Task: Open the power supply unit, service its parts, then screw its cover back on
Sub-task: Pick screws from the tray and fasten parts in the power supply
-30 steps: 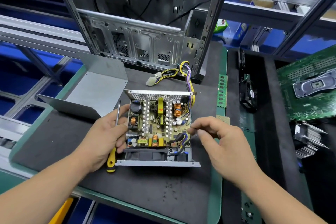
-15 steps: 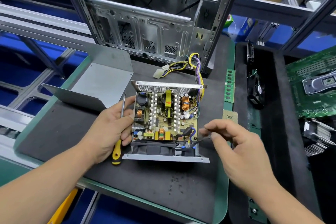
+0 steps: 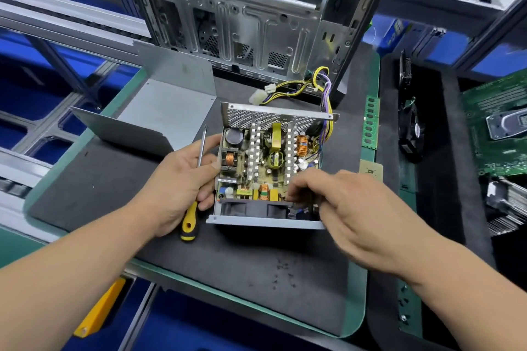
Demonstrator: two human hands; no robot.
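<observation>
Two hands work at the open power supply [image 3: 271,168]: the right hand [image 3: 350,208] has its fingers [image 3: 296,188] curled down into the near right corner of the box, seemingly pinching at the dark wires there, though blur hides exactly what they hold. The left hand [image 3: 179,177] keeps a screwdriver [image 3: 196,179] clamped under its curled fingers, shaft pointing away and yellow-and-black handle sticking out toward the person, while thumb and fingertips brace the left wall of the box. That box sits on the dark mat [image 3: 199,251] in the middle of the tabletop [image 3: 353,308], lid off, circuit board exposed. Its removed cover [image 3: 168,105] lies just behind the left hand, and a bundle of coloured wires [image 3: 325,94] trails toward the bare computer case [image 3: 242,23] behind. Judging by its build, the steel shell is stiff and fairly heavy, safe to grip by its walls and rims; the board parts, coils and thin wires look fragile and are best left unsqueezed.
</observation>
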